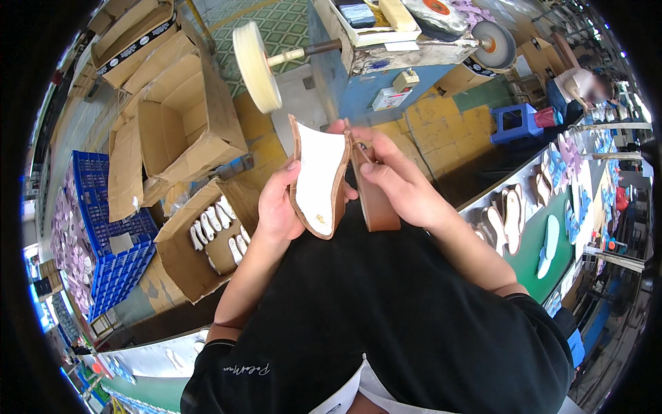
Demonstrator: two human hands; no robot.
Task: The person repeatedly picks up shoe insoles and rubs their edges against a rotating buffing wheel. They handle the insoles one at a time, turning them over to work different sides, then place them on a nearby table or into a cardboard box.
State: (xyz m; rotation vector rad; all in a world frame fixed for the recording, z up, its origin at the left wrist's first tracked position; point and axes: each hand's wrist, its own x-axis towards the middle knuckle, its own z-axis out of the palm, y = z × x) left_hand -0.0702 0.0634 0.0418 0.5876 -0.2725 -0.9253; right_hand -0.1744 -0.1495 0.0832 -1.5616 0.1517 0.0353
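Observation:
My left hand (277, 210) grips a wedge shoe sole (320, 172) by its side, in front of my chest. Its white upper face is turned toward me, with a brown rim around it and a small mark near the lower end. Close beside it, a second brown wedge sole (378, 207) is held in my right hand (403, 181), seen from its side. The fingers of that hand curl round its upper end, and the two soles almost touch there. Part of each hand's fingers is hidden behind the soles.
Ahead stands a blue machine (365, 86) with a pale buffing wheel (256, 65) and a grey wheel (494, 45). At left are cardboard boxes (172, 124), a carton of white soles (189, 255) and a blue crate (114, 234). A green conveyor (541, 276) carries soles at right; a person (579, 86) sits beyond.

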